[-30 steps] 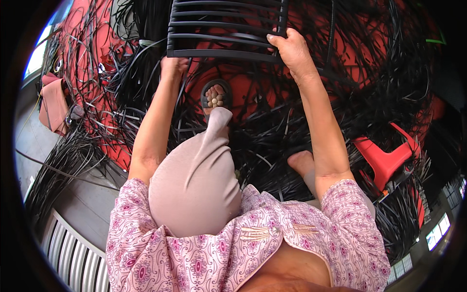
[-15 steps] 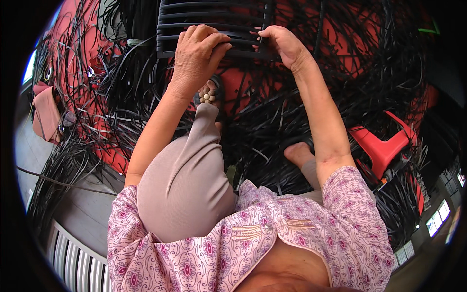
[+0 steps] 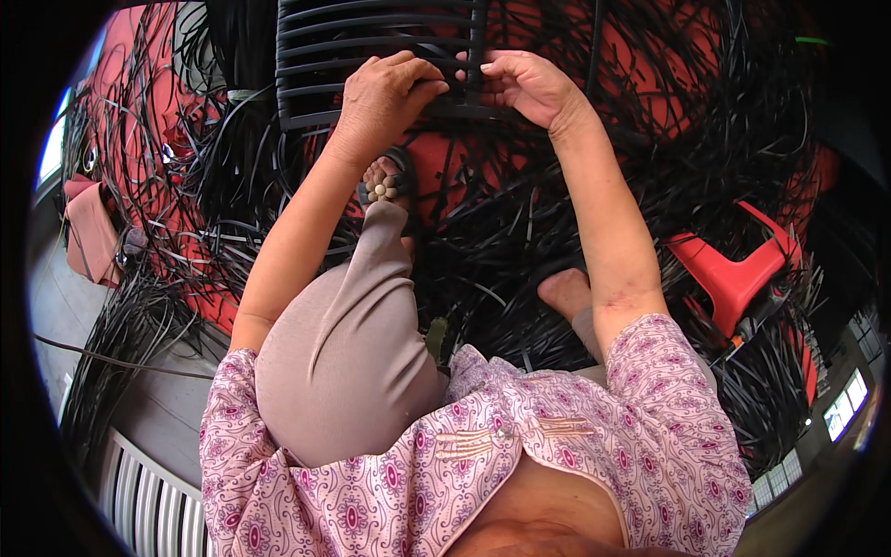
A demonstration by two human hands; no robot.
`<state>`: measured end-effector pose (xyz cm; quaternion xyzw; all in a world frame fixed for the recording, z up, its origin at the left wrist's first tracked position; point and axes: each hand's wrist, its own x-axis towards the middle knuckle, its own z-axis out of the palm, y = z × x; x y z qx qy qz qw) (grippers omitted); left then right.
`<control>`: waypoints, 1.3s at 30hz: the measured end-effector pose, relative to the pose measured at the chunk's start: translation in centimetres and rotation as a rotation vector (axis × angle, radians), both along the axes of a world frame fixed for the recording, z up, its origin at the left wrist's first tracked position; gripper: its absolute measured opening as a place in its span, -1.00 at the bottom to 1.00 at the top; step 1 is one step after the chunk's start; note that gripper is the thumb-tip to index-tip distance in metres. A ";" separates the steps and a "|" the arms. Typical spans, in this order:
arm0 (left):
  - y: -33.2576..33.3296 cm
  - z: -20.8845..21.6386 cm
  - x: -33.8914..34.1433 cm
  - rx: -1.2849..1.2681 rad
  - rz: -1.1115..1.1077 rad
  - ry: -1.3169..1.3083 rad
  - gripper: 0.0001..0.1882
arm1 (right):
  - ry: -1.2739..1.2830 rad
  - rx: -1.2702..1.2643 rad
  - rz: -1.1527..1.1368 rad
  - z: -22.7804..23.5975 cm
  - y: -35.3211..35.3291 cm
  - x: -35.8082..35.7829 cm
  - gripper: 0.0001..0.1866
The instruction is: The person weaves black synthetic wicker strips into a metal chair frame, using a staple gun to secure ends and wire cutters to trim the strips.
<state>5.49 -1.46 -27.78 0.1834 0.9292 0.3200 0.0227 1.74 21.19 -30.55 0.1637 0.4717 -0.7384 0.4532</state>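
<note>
A dark grey slatted frame (image 3: 476, 37) with several curved crosswise slats stands at the top, cut off by the picture's edge. My left hand (image 3: 382, 107) is at its lower slats, thumb and forefinger pinched together just left of the right-hand post. Whatever lies in that pinch is too small or hidden to make out. Around the same post my right hand (image 3: 529, 88) curls, with fingertips showing on its left side and the thumb on its right. A narrow gap separates the two hands.
Loose black plastic strips (image 3: 483, 251) cover a red surface (image 3: 436, 167) and surround my feet. A tied bundle of black strips (image 3: 246, 46) is left of the frame. A red plastic piece of furniture (image 3: 738, 274) lies at right, a grey slatted metal piece (image 3: 153, 497) at lower left.
The slatted frame appears further left in the view, which has itself shifted slightly. My left hand has drawn nearer the right-hand post. My right hand remains at that post.
</note>
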 end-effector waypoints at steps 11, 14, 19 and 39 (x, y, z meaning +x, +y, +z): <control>1.8 -0.4 0.0 -0.036 0.043 -0.053 -0.84 | 0.291 0.361 0.120 1.2 1.2 1.3 -0.62; 1.9 -0.8 0.1 -0.010 0.051 -0.024 -0.85 | 0.361 0.442 0.155 1.4 1.4 1.4 -0.58; 2.1 -1.0 0.2 0.030 0.057 -0.029 -0.86 | 0.453 0.416 0.164 1.7 2.3 1.7 -0.59; 2.3 0.3 2.9 -0.042 -0.058 0.197 -0.87 | 0.583 0.504 0.379 -0.7 2.6 0.9 -0.84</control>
